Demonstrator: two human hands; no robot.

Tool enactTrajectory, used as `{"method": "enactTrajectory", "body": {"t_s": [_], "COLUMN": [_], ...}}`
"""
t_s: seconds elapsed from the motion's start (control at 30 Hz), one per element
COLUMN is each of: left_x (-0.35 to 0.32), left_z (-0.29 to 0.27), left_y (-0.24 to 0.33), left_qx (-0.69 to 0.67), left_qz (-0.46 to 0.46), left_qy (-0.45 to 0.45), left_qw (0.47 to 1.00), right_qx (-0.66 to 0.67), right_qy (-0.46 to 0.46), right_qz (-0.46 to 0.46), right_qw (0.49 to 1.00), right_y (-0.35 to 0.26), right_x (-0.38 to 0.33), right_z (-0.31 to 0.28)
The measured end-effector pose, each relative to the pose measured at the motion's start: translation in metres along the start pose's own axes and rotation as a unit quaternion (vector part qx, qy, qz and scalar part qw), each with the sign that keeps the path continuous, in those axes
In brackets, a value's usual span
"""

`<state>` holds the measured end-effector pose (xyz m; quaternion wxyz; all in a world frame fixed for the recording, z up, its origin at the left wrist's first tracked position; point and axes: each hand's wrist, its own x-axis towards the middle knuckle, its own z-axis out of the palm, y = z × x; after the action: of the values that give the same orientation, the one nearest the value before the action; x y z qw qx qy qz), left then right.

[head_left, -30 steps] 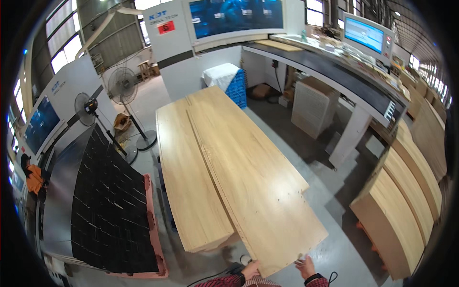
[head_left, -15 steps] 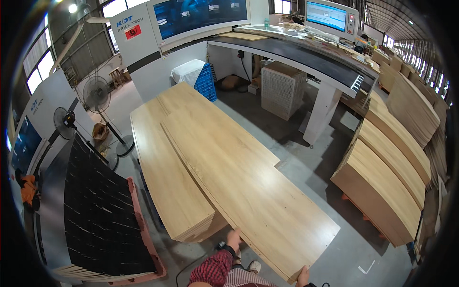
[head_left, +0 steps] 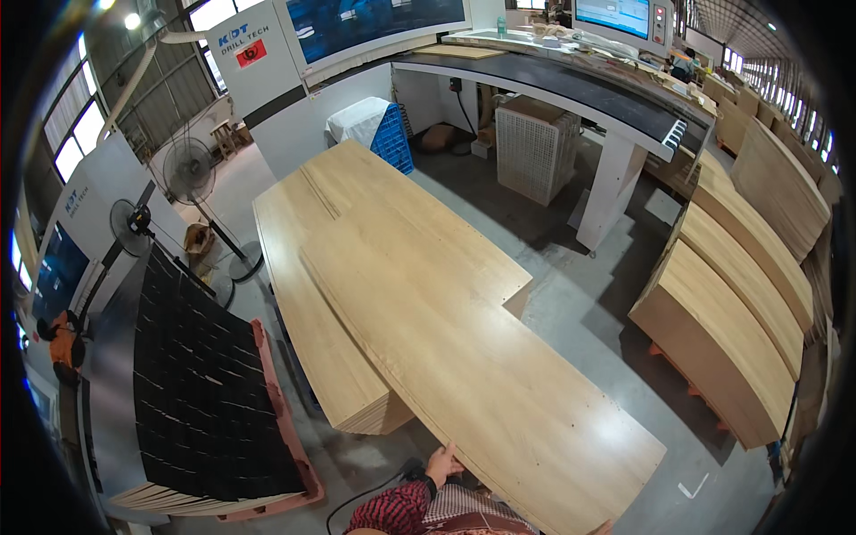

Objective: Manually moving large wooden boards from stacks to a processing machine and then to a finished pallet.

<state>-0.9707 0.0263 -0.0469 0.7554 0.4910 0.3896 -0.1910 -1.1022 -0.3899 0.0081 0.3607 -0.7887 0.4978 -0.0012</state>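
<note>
A long light wood-grain panel (head_left: 499,374) lies partly over a stack of like panels (head_left: 334,357), its near end jutting out past the stack toward me. Small drilled holes show along its edges. My left hand (head_left: 443,465) is closed on the panel's left edge, thumb near the top face and the other fingers mostly hidden below. Down at the picture's lower rim, only a sliver of my right hand (head_left: 603,528) shows, at the near end of the same panel; the rest of it is out of view.
Left of me, black streaked sheets (head_left: 209,383) are piled on a reddish pallet (head_left: 290,419), near standing fans (head_left: 188,169). A machine with a dark conveyor table (head_left: 553,85) stands ahead, beside a blue crate (head_left: 392,143). More wood panel stacks (head_left: 713,357) stand at right.
The panel has slid toward me and to the right across the stack, both hands moving along with it. My right hand has gone mostly below the picture's edge. The view has shifted slightly.
</note>
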Motion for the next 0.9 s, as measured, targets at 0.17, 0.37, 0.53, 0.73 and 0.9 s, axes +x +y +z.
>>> {"method": "enactTrajectory", "body": {"t_s": [0.17,0.37,0.53,0.73,0.9], "left_x": [-0.043,-0.060,-0.060,-0.038,-0.032], "left_z": [-0.017,-0.050,-0.067,-0.126,-0.184], "left_y": [-0.031,-0.049,-0.025,-0.018,0.018], "left_qx": [-0.051,-0.104,-0.101,-0.079,-0.034], "left_qz": [-0.081,-0.180,-0.186,-0.190,-0.248], "left_qy": [-0.103,-0.168,-0.181,-0.177,-0.168], "left_qw": [0.990,0.964,0.961,0.962,0.953], "right_qx": [0.034,0.079,0.120,0.172,0.196], "right_qy": [-0.016,-0.034,-0.047,-0.060,-0.085], "right_qz": [0.047,0.072,0.084,0.119,0.151], "right_qw": [0.998,0.994,0.988,0.976,0.965], "right_y": [0.018,0.033,0.044,0.056,0.065], "right_x": [0.011,0.010,0.007,-0.023,-0.087], "right_z": [-0.010,-0.007,0.005,0.032,0.073]}}
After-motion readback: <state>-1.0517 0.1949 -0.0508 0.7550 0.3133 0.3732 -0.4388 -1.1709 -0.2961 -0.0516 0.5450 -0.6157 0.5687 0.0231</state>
